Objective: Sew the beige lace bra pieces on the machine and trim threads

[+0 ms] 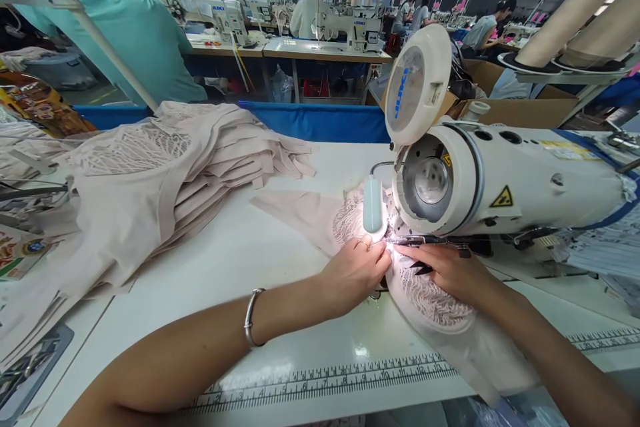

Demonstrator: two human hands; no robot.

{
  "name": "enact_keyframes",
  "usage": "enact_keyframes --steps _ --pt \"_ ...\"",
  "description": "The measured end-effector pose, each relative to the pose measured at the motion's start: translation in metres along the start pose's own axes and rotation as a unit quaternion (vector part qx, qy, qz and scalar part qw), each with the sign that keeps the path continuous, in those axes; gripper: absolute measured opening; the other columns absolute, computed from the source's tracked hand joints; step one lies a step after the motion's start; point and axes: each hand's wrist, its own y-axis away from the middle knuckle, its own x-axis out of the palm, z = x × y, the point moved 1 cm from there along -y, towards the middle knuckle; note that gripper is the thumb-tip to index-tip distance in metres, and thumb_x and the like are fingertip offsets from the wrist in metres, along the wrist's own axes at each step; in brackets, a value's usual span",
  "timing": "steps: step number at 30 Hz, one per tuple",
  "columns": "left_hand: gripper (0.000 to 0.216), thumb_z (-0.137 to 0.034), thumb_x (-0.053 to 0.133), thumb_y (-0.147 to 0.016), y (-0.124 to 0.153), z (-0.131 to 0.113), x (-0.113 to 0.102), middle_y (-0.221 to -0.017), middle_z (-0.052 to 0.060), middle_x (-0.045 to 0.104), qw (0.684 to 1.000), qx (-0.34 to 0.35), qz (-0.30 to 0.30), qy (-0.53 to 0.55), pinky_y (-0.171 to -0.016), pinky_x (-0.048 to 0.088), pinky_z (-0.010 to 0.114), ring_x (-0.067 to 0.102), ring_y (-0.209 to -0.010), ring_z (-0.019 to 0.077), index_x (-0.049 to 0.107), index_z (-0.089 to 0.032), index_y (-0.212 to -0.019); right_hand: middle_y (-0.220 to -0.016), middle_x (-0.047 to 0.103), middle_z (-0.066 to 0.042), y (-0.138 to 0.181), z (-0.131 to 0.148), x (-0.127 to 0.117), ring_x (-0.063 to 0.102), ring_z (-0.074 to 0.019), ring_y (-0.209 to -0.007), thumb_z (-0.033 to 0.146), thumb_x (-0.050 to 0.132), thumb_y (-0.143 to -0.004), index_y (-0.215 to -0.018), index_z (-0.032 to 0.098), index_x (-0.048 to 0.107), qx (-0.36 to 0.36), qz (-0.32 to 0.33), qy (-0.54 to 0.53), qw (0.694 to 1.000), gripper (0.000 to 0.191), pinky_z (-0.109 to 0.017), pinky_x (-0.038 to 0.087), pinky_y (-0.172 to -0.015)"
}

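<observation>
A pale pink bra piece with lace cups (435, 300) lies under the head of a white sewing machine (530, 180). My left hand (356, 275) is closed, its fingertips pinching the fabric just left of the lit needle area. From the right, my right hand (453, 271) rests on the lace, its index finger stretched toward the needle. Dark pointed blades of thread snips (421, 267) stick out from under its curled fingers; their handles are hidden. A small pale-blue lamp (372, 205) hangs beside the needle, which I cannot make out clearly.
Stacked pale pink garment pieces (200, 160) cover the table's left side. A printed ruler (320, 380) runs along the front edge. Thread cones (563, 23) stand at the upper right near a cardboard box (520, 103). A person in teal (115, 47) sits ahead on the left.
</observation>
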Motion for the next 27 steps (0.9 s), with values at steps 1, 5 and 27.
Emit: enact_keyframes --steps 1,5,27 --pt "0.028 -0.003 0.045 -0.088 0.001 0.001 0.001 -0.107 0.013 0.064 1.000 0.000 -0.003 0.000 -0.064 0.038 0.034 0.052 -0.079 0.0228 0.058 -0.009 -0.113 -0.123 0.074 0.002 0.000 0.002 -0.002 0.069 -0.0199 -0.108 0.004 0.044 -0.075 -0.139 0.041 0.058 0.002 0.010 0.001 1.000 0.076 -0.034 0.057 -0.088" --pt "0.032 0.000 0.047 -0.086 0.002 0.005 0.003 -0.111 0.014 0.064 1.000 -0.005 0.000 0.009 -0.066 0.038 0.034 0.052 -0.079 0.0220 0.057 -0.010 -0.114 -0.122 0.074 0.002 -0.002 0.008 -0.009 0.071 -0.0205 -0.106 0.002 0.040 -0.074 -0.139 0.040 0.059 0.015 0.023 0.000 1.000 0.078 -0.033 0.058 -0.083" --pt "0.036 -0.004 0.035 -0.100 -0.004 0.035 0.004 -0.124 0.010 0.068 0.986 -0.018 -0.006 0.164 -0.078 0.045 0.035 0.062 -0.100 0.0222 0.064 -0.019 -0.115 -0.127 0.073 -0.002 -0.004 0.020 -0.005 0.070 -0.0236 -0.111 0.008 0.048 -0.080 -0.134 0.034 0.064 0.056 0.014 -0.020 0.998 0.062 -0.035 0.058 -0.082"
